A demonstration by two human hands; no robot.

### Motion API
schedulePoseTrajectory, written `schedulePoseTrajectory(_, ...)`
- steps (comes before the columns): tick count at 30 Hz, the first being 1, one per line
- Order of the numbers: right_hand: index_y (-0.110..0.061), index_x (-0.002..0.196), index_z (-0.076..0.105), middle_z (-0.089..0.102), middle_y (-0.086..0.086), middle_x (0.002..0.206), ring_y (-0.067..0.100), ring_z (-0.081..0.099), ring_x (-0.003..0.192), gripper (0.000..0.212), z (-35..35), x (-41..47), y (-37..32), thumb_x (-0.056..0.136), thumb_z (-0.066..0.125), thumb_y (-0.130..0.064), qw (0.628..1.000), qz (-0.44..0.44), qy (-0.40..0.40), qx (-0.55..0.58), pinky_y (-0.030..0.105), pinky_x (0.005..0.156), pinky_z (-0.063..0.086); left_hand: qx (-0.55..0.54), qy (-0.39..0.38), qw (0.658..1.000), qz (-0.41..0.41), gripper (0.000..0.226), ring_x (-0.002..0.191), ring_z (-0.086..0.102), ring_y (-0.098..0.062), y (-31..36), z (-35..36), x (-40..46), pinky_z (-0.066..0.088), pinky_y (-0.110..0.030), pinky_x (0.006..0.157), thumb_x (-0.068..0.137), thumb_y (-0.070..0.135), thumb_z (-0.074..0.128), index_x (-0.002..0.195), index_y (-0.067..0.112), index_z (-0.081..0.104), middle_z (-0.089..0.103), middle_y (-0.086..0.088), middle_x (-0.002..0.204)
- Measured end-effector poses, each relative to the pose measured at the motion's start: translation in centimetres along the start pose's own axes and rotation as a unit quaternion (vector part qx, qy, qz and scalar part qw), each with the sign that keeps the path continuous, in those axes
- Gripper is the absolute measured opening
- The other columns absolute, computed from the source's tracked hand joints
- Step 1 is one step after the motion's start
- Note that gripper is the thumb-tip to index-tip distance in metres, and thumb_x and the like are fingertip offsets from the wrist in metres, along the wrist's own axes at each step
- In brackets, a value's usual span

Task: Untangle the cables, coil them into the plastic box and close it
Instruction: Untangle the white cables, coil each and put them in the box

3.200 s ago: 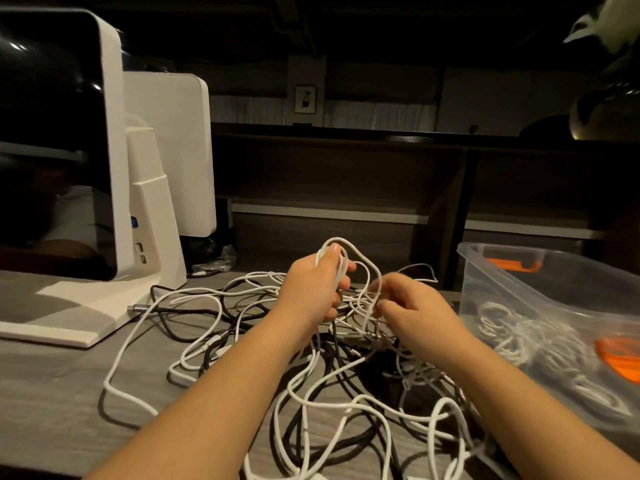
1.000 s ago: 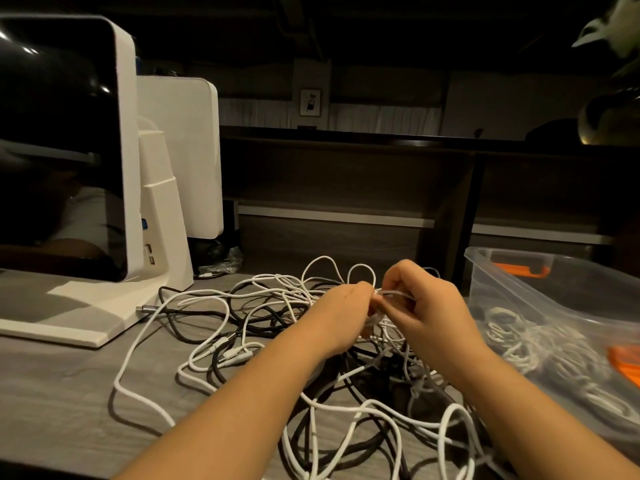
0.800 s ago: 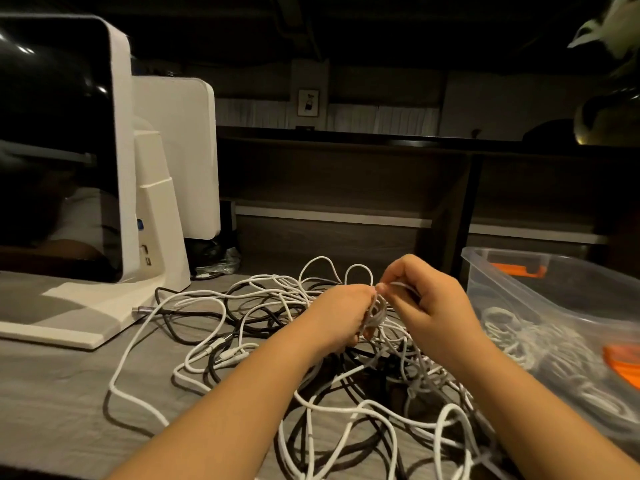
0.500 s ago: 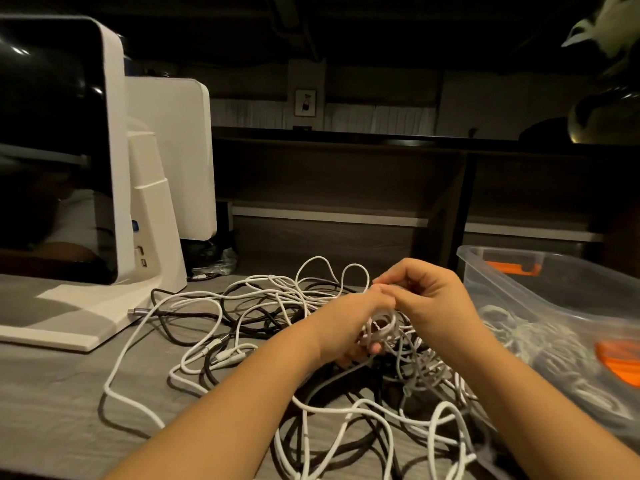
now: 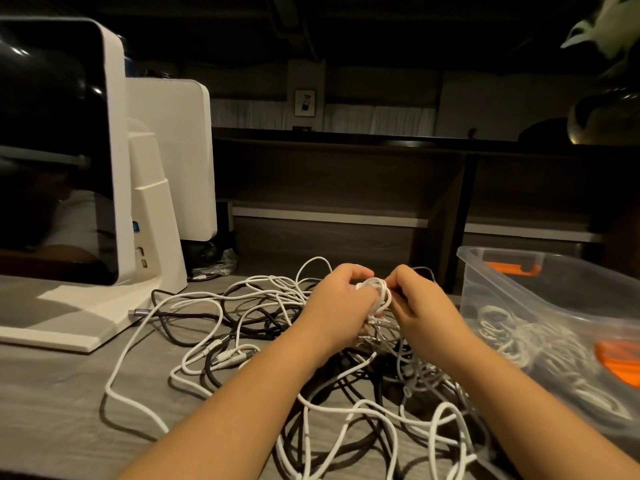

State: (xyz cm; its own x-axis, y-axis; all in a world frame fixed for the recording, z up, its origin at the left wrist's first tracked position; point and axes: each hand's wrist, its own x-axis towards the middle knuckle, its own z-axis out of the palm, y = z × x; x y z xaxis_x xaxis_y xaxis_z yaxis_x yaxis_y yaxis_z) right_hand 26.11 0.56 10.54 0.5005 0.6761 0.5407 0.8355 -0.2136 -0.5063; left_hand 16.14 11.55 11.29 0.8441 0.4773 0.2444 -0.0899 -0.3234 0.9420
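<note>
A tangle of white and black cables (image 5: 263, 327) sprawls over the grey desk in front of me. Above its middle, my left hand (image 5: 341, 306) grips a small coil of white cable (image 5: 375, 289), fingers curled round it. My right hand (image 5: 420, 308) pinches a strand of that same coil from the right. The two hands almost touch. A clear plastic box (image 5: 519, 271) with orange latches stands open at the right. Coiled white cables (image 5: 509, 327) lie inside it.
A white all-in-one computer (image 5: 114, 161) with a dark screen stands at the left on a white base (image 5: 69, 317); a plug (image 5: 138, 311) lies beside it. A dark shelf unit (image 5: 346, 188) runs behind the desk. A crumpled clear bag (image 5: 214, 266) sits behind the cables.
Both hands have come together and lifted slightly. The white cable in my left hand has grown from loose loops into a small tight coil, with my right hand feeding the strand round.
</note>
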Motion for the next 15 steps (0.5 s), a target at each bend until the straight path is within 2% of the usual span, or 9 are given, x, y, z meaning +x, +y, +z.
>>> schedulePoseTrajectory(2, -0.025, 0.085, 0.048, 0.056, -0.003, 0.076, 0.010, 0.048, 0.064, 0.018, 0.6, 0.0, -0.1, 0.102, 0.046, -0.020, 0.999, 0.011, -0.025, -0.019, 0.020, 0.054, 0.037, 0.067, 0.043, 0.996, 0.036, 0.017, 0.062, 0.056, -0.008, -0.7, -0.2, 0.4, 0.044, -0.024, 0.055, 0.097, 0.027, 0.054, 0.108, 0.025, 0.067, 0.063, 0.005, 0.078)
schedulePoseTrajectory(4, -0.024, 0.087, 0.052, 0.057, -0.003, 0.077, 0.011, 0.050, 0.065, 0.018, 1.0, -0.1, -0.3, 0.103, 0.042, -0.022, 0.998, 0.016, -0.058, -0.019, 0.026, 0.059, 0.042, 0.104, 0.058, 0.991, 0.062, 0.019, 0.066, 0.056, -0.011, -1.1, -0.4, 0.6, 0.045, -0.030, 0.063, 0.096, 0.032, 0.055, 0.088, 0.028, 0.071, 0.062, 0.009, 0.071)
schedulePoseTrajectory(5, -0.023, 0.092, 0.056, 0.059, -0.005, 0.077, 0.009, 0.053, 0.067, 0.019, 1.0, -0.1, -0.5, 0.103, 0.041, -0.023, 0.997, 0.014, -0.069, -0.017, 0.027, 0.061, 0.045, 0.110, 0.063, 0.990, 0.066, 0.023, 0.066, 0.056, -0.011, -1.3, -0.4, 0.7, 0.045, -0.031, 0.064, 0.097, 0.033, 0.054, 0.081, 0.029, 0.070, 0.060, 0.011, 0.068)
schedulePoseTrajectory(7, -0.026, 0.097, 0.063, 0.060, -0.011, 0.074, 0.000, 0.055, 0.066, 0.021, 0.9, -0.2, -0.7, 0.103, 0.042, -0.022, 0.997, 0.011, -0.073, -0.006, 0.017, 0.059, 0.041, 0.094, 0.068, 0.991, 0.064, 0.030, 0.063, 0.054, -0.012, -1.3, -0.3, 0.8, 0.043, -0.031, 0.061, 0.097, 0.033, 0.053, 0.070, 0.030, 0.067, 0.057, 0.012, 0.062)
schedulePoseTrajectory(9, -0.028, 0.095, 0.064, 0.059, -0.012, 0.071, -0.003, 0.054, 0.064, 0.022, 0.9, -0.2, -0.9, 0.103, 0.044, -0.023, 0.997, 0.006, -0.079, 0.000, 0.015, 0.058, 0.040, 0.024, 0.071, 0.996, 0.051, 0.038, 0.057, 0.049, -0.013, -1.3, -0.1, 0.9, 0.039, -0.028, 0.053, 0.099, 0.029, 0.050, 0.063, 0.029, 0.061, 0.054, 0.007, 0.060)
schedulePoseTrajectory(12, -0.027, 0.088, 0.061, 0.060, -0.009, 0.076, 0.003, 0.053, 0.069, 0.022, 1.1, -0.2, -1.0, 0.102, 0.045, -0.027, 0.995, -0.004, -0.098, -0.023, 0.020, 0.063, 0.041, -0.058, 0.078, 0.995, 0.020, 0.032, 0.050, 0.043, -0.013, -1.1, -0.2, 1.2, 0.034, -0.024, 0.046, 0.102, 0.023, 0.043, 0.072, 0.017, 0.052, 0.048, -0.005, 0.065)
schedulePoseTrajectory(15, -0.027, 0.082, 0.057, 0.058, -0.008, 0.075, 0.005, 0.052, 0.069, 0.024, 1.2, -0.2, -1.4, 0.102, 0.045, -0.031, 0.994, -0.010, -0.102, -0.040, 0.024, 0.065, 0.042, -0.090, 0.109, 0.990, -0.023, 0.026, 0.048, 0.042, -0.014, -0.8, -0.6, 1.3, 0.033, -0.025, 0.045, 0.100, 0.018, 0.039, 0.080, 0.009, 0.053, 0.049, -0.006, 0.065)
